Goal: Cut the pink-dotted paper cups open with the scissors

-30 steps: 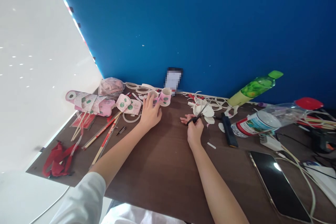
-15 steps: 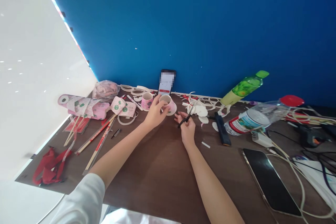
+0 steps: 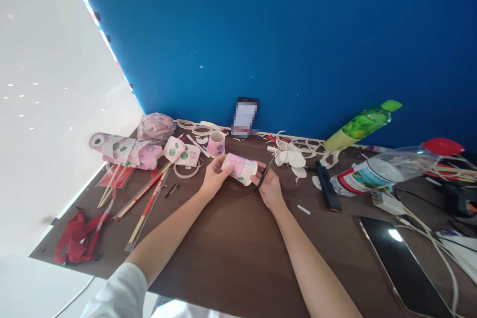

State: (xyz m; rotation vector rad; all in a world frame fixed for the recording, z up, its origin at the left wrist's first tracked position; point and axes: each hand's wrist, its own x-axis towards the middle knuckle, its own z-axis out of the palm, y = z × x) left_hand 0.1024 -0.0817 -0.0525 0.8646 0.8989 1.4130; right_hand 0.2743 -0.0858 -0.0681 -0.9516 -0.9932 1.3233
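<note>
My left hand (image 3: 213, 177) grips a pink paper cup (image 3: 240, 168) with green dots, held on its side above the brown table (image 3: 231, 248). My right hand (image 3: 269, 187) touches the cup's other end and holds small black scissors (image 3: 265, 173) that point up and away. A second pink cup (image 3: 216, 143) stands upright just behind, near the blue wall.
Cut cup pieces (image 3: 130, 149), chopsticks (image 3: 143, 194) and a red strap (image 3: 76, 236) lie at left. Paper rings and white scraps (image 3: 294, 151) sit at the back. A propped phone (image 3: 245, 117), green bottle (image 3: 359, 126), water bottle (image 3: 387, 166), flat phone (image 3: 404, 258) and cables (image 3: 432, 238) are also on the table.
My left hand took a pink cup from the back of the table and brought it toward me, turning it on its side. My right hand with the scissors moved in to meet it.
</note>
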